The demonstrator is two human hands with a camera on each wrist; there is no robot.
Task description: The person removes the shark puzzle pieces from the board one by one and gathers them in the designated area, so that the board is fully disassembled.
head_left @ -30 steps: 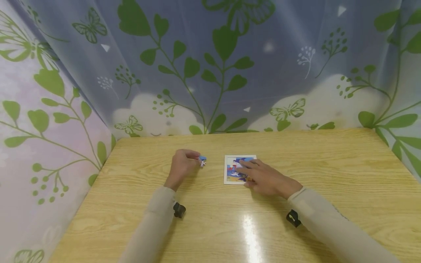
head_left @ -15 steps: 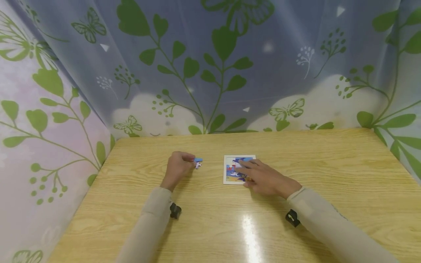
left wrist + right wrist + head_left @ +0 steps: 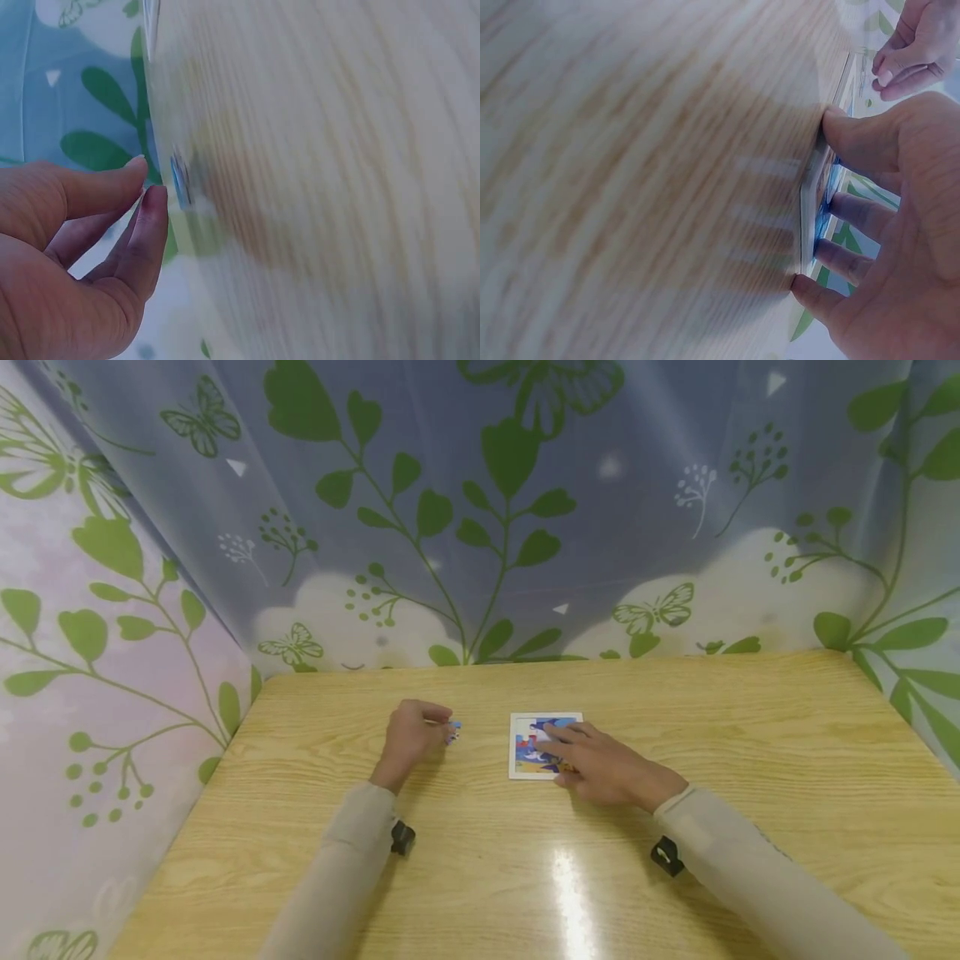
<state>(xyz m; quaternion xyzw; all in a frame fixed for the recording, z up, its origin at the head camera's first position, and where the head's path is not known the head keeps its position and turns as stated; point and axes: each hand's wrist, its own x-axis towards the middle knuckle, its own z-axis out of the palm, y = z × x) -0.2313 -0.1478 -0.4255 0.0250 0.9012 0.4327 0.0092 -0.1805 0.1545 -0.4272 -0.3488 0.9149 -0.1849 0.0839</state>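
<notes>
A small jigsaw puzzle (image 3: 529,757) in a white frame lies on the wooden table (image 3: 480,877), showing a blue, orange and red picture with a pale gap at its upper left. My right hand (image 3: 607,767) rests on its right half, fingers spread over the picture. In the right wrist view, the thumb (image 3: 862,139) and little finger touch the frame's edges. Left of the puzzle, my left hand (image 3: 412,735) hovers beside small blue and purple puzzle pieces (image 3: 454,732). Its thumb and fingertips nearly meet; in the left wrist view the pieces (image 3: 181,180) appear just beyond them.
A curtain (image 3: 480,527) with green leaves and butterflies hangs behind the table's back edge. Another printed cloth (image 3: 112,693) borders the left side. Black camera mounts (image 3: 402,837) sit at both wrists.
My left hand drew left with the pieces, then shifted slightly right and up, now covering more of them. My right hand has stayed on the puzzle.
</notes>
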